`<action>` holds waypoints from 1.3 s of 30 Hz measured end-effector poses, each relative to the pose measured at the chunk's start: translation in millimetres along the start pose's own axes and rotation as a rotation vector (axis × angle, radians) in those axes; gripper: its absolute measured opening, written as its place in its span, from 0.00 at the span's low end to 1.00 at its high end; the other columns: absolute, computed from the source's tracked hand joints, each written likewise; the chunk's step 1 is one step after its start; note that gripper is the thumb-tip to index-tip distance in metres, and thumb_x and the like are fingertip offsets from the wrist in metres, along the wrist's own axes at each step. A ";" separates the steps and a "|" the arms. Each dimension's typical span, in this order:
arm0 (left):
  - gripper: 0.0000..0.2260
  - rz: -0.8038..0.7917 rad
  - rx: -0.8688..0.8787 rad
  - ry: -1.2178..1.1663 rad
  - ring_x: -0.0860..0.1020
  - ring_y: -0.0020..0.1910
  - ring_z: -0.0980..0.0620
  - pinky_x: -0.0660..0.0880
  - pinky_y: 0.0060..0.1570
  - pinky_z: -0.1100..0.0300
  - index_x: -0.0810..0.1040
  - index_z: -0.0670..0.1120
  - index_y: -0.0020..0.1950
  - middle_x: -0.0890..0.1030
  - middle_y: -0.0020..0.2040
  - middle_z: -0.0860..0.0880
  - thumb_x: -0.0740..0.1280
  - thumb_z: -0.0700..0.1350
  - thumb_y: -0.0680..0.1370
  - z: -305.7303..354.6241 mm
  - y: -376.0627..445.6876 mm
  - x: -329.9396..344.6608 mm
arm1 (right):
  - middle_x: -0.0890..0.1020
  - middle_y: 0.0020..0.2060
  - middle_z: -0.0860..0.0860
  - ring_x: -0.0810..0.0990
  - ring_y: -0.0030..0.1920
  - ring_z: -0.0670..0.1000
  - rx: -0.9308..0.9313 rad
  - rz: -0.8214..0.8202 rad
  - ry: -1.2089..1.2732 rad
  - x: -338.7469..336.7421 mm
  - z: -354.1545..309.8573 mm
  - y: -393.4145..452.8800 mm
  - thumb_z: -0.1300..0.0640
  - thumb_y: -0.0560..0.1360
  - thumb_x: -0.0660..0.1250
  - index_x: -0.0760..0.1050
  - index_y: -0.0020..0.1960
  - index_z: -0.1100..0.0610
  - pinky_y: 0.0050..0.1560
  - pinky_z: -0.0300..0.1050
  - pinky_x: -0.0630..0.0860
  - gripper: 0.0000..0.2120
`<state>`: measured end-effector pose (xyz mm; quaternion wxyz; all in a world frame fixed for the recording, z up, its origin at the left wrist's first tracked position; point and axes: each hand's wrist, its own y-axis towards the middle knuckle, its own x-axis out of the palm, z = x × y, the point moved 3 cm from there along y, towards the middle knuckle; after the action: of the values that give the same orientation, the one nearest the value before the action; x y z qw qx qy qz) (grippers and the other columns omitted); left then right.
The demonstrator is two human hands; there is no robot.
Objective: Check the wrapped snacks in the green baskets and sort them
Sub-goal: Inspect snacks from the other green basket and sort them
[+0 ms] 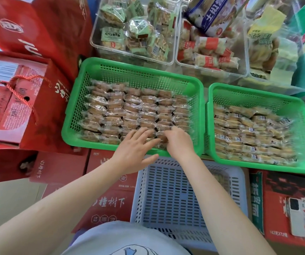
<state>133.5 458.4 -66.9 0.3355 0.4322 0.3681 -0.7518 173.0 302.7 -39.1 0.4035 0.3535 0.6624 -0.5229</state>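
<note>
Both hands are over the near edge of the left green basket (129,70), which sits at about eleven o'clock from the person and holds tidy rows of wrapped snacks (138,109). The left hand (135,151) lies flat, fingers straight and spread, fingertips resting on the front row of packets. The right hand (177,142) is right beside it at one o'clock, fingers curled down into the packets; whether it actually pinches one, I cannot tell. The second green basket (258,92) sits just beside the first at two o'clock, also filled with snacks. A pale blue basket (166,199) lies directly under the forearms. Clear bins (170,59) of other packets stand at twelve o'clock, red boxes (28,111) at nine, and a phone (297,218) at four.
</note>
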 end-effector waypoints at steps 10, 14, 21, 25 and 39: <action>0.31 -0.189 -0.037 0.068 0.41 0.82 0.47 0.39 0.78 0.40 0.63 0.61 0.79 0.47 0.84 0.49 0.45 0.71 0.80 -1.3 17.9 0.3 | 0.78 0.53 0.54 0.75 0.57 0.56 0.015 0.121 0.187 -6.7 14.3 15.3 0.63 0.79 0.65 0.79 0.57 0.60 0.54 0.54 0.77 0.08; 0.31 -0.198 -0.050 0.073 0.43 0.82 0.47 0.40 0.78 0.39 0.64 0.61 0.78 0.48 0.84 0.49 0.46 0.71 0.80 1.9 16.8 -1.5 | 0.78 0.53 0.55 0.74 0.57 0.57 0.006 0.146 0.085 6.7 14.4 11.9 0.67 0.77 0.65 0.77 0.57 0.60 0.51 0.52 0.76 0.10; 0.31 -0.188 -0.053 0.074 0.45 0.82 0.46 0.42 0.79 0.39 0.67 0.60 0.77 0.49 0.84 0.48 0.46 0.71 0.80 2.7 15.6 -2.6 | 0.73 0.54 0.56 0.71 0.54 0.59 0.010 0.128 0.104 10.1 10.6 6.9 0.74 0.75 0.59 0.72 0.58 0.58 0.44 0.49 0.70 0.17; 0.30 -0.188 -0.061 0.063 0.46 0.82 0.46 0.42 0.79 0.40 0.67 0.60 0.77 0.50 0.84 0.49 0.47 0.72 0.79 3.0 15.2 -2.2 | 0.70 0.50 0.55 0.73 0.45 0.58 0.029 0.093 0.229 2.6 15.0 3.5 0.70 0.78 0.58 0.69 0.55 0.56 0.40 0.50 0.70 0.11; 0.22 -0.117 -0.099 -0.053 0.45 0.82 0.47 0.38 0.79 0.42 0.64 0.58 0.79 0.52 0.83 0.49 0.56 0.57 0.84 10.8 -6.6 -12.4 | 0.79 0.43 0.45 0.76 0.45 0.37 0.049 0.674 0.754 -52.9 29.1 -73.1 0.63 0.81 0.65 0.74 0.52 0.59 0.43 0.28 0.71 0.01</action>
<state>128.7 454.9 -50.1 0.3216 0.3728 0.4206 -0.7621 135.2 256.9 34.7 0.2741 0.7214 0.5985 -0.2149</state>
